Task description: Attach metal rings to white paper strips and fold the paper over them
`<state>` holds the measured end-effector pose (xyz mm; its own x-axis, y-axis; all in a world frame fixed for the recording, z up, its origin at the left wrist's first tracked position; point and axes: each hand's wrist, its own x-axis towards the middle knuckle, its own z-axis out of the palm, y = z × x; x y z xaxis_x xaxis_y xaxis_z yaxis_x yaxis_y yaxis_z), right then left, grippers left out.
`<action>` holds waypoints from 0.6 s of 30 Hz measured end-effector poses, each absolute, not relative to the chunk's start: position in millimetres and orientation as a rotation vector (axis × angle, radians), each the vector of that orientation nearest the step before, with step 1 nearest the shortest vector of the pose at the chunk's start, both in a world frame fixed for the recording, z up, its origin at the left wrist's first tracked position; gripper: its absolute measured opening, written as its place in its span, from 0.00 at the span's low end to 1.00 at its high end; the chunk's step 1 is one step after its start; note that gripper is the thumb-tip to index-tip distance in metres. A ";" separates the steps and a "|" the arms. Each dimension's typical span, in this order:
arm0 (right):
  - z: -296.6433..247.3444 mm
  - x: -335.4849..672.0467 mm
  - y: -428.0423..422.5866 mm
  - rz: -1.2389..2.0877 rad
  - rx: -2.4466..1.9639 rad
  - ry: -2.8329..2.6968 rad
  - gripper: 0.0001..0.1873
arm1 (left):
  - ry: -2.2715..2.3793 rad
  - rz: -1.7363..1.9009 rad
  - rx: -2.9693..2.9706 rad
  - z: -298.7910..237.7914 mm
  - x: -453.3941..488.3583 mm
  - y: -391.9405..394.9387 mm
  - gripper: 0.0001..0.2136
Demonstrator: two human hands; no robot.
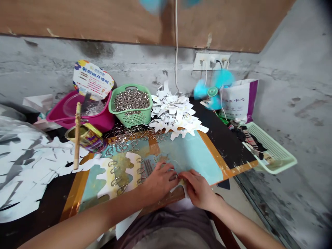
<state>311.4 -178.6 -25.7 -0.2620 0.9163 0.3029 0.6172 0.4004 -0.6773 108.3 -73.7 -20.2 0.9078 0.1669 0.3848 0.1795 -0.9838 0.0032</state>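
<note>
My left hand (158,181) and my right hand (198,190) meet at the near edge of a colourful printed board (181,152). Both have their fingers pinched together around a small metal ring (176,176) and a white paper piece (181,185) between them. Loose metal rings (129,138) lie scattered on the board to the left of my hands. A green basket (131,116) full of rings stands behind them. A heap of white die-cut cards (176,116) lies to the right of the basket.
A magenta tub (85,119) with a printed paper fan stands at the back left, a tin (88,136) with a wooden stick in front. A small blue fan (212,91), a white and purple bag (241,100) and a pale green tray (275,152) sit right. Paper scraps (23,166) cover the left.
</note>
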 end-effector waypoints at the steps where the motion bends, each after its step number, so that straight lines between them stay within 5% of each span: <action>1: -27.7 311.1 -179.0 0.551 -1.303 -1.998 0.29 | -0.266 -0.588 -3.035 -18.3 108.3 -74.8 0.05; 9: -36.9 310.6 -184.2 0.407 -1.354 -2.120 0.32 | -0.350 -0.467 -3.248 -1.0 103.1 -79.9 0.16; 18: -37.0 305.2 -186.9 0.307 -1.415 -2.106 0.32 | -0.303 -0.563 -3.219 -7.4 106.4 -69.4 0.06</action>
